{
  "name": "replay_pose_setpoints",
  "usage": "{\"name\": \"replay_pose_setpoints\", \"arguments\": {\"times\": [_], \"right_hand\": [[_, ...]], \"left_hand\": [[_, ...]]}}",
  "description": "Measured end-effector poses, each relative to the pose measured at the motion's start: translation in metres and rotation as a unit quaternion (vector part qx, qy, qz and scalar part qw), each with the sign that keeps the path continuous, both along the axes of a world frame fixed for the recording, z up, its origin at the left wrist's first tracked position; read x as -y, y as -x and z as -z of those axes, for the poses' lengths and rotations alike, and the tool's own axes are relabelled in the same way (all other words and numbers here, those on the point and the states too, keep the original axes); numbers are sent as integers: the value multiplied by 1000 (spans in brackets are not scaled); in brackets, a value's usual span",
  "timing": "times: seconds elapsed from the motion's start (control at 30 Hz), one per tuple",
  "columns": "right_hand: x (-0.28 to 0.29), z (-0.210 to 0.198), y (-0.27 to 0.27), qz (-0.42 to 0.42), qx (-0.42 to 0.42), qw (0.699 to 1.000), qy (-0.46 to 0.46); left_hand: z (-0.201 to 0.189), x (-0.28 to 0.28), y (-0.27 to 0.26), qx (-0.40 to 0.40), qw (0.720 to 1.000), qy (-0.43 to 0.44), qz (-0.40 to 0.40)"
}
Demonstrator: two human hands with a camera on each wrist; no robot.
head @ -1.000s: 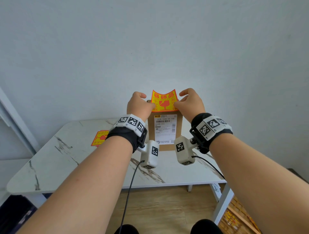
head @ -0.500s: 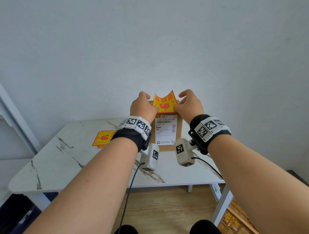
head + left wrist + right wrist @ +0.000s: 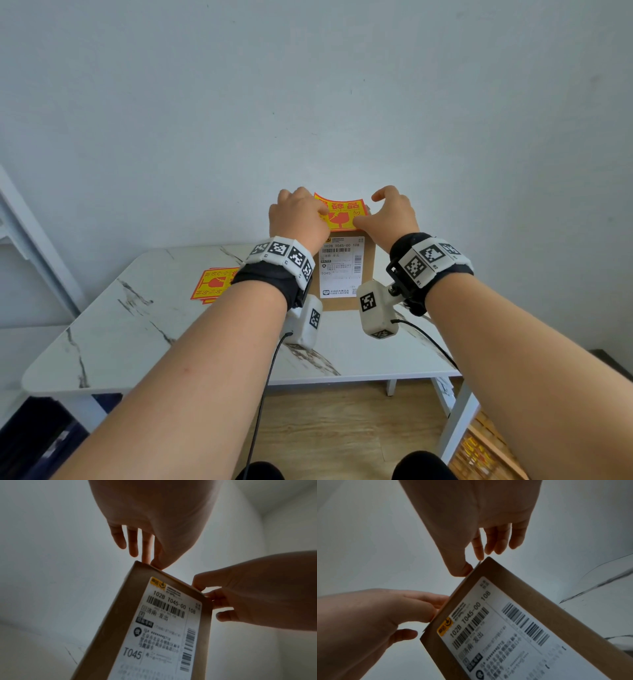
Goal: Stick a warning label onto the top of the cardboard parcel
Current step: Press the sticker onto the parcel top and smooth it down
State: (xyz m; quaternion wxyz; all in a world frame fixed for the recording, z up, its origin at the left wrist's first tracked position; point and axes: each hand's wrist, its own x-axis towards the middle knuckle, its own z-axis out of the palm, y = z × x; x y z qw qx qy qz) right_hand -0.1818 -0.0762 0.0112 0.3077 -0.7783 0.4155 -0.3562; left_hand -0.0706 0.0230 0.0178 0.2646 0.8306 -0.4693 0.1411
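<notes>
A brown cardboard parcel (image 3: 368, 274) stands upright on the marble table (image 3: 137, 335), close to the wall, with a white shipping label (image 3: 339, 270) on its near face. A yellow and red warning label (image 3: 342, 214) lies over the parcel's top, its far edge slightly raised. My left hand (image 3: 299, 219) holds the label's left edge, thumb on top. My right hand (image 3: 390, 216) holds the right edge, thumb on the label and index finger lifted. In the left wrist view my left thumb (image 3: 159, 563) touches the parcel's (image 3: 123, 615) top edge. The label's underside is hidden.
A small stack of spare warning labels (image 3: 214, 282) lies on the table left of the parcel. The wall rises directly behind the parcel. A white frame (image 3: 34, 240) stands at the left, and a crate (image 3: 479, 455) sits on the floor at lower right.
The warning label stood bowed upward between my hands; now it has come down and lies nearly flat over the parcel's top. Both hands have lowered with it.
</notes>
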Motion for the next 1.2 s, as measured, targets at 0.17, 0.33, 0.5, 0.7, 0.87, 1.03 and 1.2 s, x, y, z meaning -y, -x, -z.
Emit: {"name": "replay_pose_setpoints", "arguments": {"times": [0.17,0.33,0.5,0.7,0.87,1.03,1.2], "right_hand": [[-3,7,-2,-34,-16,999,27],[-6,13,-1,-66,22,995,-76],[-8,11,1,-65,21,993,-94],[-8,11,0,-51,1,996,-78],[-5,8,-6,-42,-38,998,18],[-6,-4,-19,-78,-118,987,77],[-4,0,-26,-88,-163,981,61]], "left_hand": [[7,3,3,-35,999,-36,12],[18,1,-8,-137,989,-25,57],[11,1,-8,-178,982,-6,70],[7,-2,-8,-110,994,0,25],[15,-2,-5,16,997,-76,21],[19,1,-9,-72,988,-137,29],[18,1,-10,-99,985,-136,44]]}}
